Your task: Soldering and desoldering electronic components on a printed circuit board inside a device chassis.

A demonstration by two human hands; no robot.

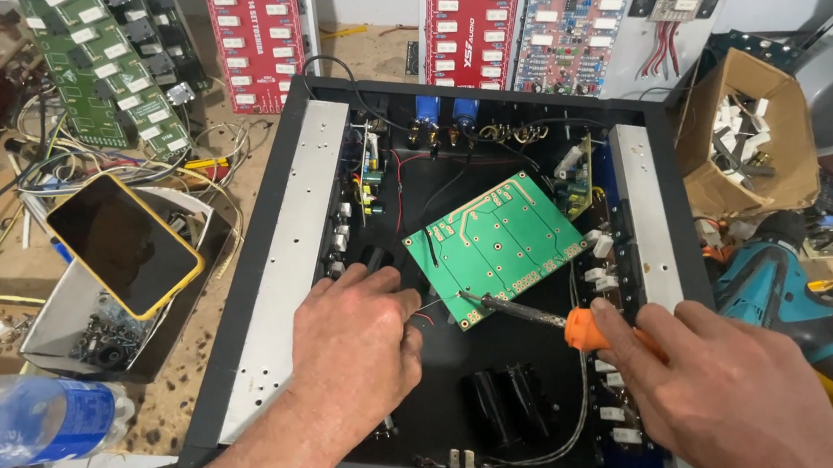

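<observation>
Centre of frame: an open black metal chassis (270, 277) with pale grey side rails holds a glossy green circuit board (498, 242), lying tilted. The right hand (731, 387), lower right, is clamped on the orange handle of a soldering iron (544, 318), its dark tip touching the board's lower edge. The left hand (356, 345), fingers curled together, rests inside the chassis just left of the board; whether it pinches anything cannot be told. A dusty, wire-strewn workbench (180, 405) surrounds them.
</observation>
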